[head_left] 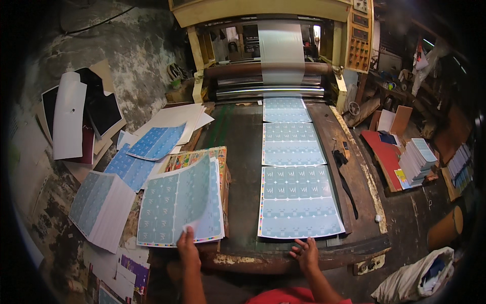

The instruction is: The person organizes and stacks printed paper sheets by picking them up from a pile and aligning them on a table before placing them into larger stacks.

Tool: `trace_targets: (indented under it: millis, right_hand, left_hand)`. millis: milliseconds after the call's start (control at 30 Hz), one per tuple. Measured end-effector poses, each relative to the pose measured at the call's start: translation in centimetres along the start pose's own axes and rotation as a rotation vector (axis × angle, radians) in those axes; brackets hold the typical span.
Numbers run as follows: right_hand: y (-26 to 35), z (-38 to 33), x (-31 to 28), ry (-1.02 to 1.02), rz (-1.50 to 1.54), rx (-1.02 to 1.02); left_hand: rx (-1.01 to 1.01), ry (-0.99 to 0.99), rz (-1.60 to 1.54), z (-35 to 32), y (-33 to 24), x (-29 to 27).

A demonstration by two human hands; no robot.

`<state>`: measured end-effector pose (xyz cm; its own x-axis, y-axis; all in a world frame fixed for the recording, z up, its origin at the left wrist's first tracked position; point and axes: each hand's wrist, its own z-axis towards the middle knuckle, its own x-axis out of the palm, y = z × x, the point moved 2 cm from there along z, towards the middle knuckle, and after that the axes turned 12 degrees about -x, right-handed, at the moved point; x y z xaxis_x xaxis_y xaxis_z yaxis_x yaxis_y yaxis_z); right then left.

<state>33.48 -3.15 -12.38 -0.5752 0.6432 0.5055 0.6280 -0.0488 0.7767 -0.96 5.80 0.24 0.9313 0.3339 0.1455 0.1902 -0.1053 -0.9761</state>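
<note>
My L hand [188,247] fingers pinch the curled corner of the top printed sheet [178,201] on the stack at 11 o'clock. R hand [306,253] fingers spread wide, touching the counter [238,152] edge just below the nearest printed sheet [298,202] at 12; machine roller [268,69] beyond.

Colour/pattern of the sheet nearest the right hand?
Pale blue-grey printed sheet, grid of small white motifs, thin multicoloured edge strip; head view.
</note>
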Motion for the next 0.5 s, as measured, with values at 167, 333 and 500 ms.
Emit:
trace_targets:
  millis: [167,333,500]
  right_hand:
    - [0.2,-0.5,0.6,0.200,-0.005,0.115]
    - [2.0,-1.7,2.7,0.516,0.105,0.191]
    - [0.4,-2.4,-0.1,0.381,0.078,0.261]
  left_hand:
    - [0.315,0.296,0.669,-3.9,-1.0,2.1]
    - [0.404,0.722,0.866,-6.5,0.0,3.7]
    - [0.615,0.625,0.929,-5.1,0.8,4.1]
